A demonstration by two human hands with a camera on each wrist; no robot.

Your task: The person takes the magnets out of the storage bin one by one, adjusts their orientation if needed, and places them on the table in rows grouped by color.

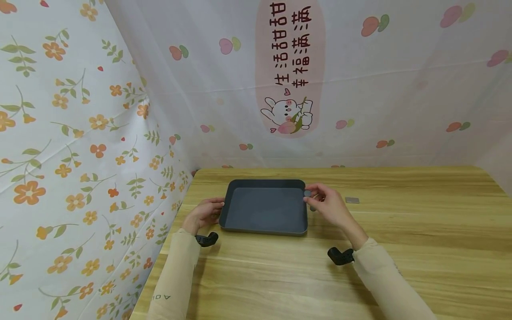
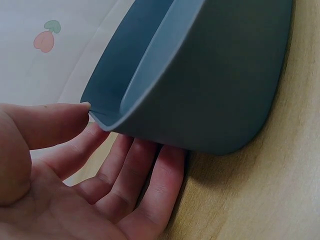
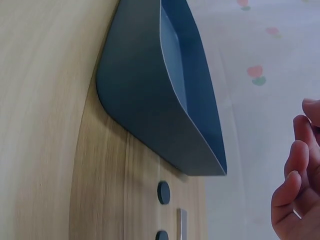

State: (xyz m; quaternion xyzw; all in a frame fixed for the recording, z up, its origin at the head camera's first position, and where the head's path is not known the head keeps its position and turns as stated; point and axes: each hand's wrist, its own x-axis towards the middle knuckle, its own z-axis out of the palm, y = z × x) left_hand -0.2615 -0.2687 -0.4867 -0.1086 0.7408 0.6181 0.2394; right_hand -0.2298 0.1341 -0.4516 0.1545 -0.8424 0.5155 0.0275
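A dark grey-blue rectangular tray (image 1: 264,210) with raised walls rests on the table. At its left end my left hand (image 1: 205,214) grips it, thumb at the rim and the other fingers against the outer wall (image 2: 200,90). My right hand (image 1: 328,205) is at the tray's right rim, thumb and forefinger pinching a small dark disc (image 1: 307,193). In the right wrist view the curled fingers (image 3: 297,156) show at the edge, their pinch hidden. Below lie a dark disc (image 3: 163,192) and a second disc (image 3: 161,235), both on the table.
A small flat silvery rectangle (image 1: 352,200) lies right of the right hand. The wood-grain table (image 1: 432,231) extends to the right. Flowered cloth (image 1: 80,155) hangs along the left, and a printed cloth (image 1: 360,89) hangs behind the table.
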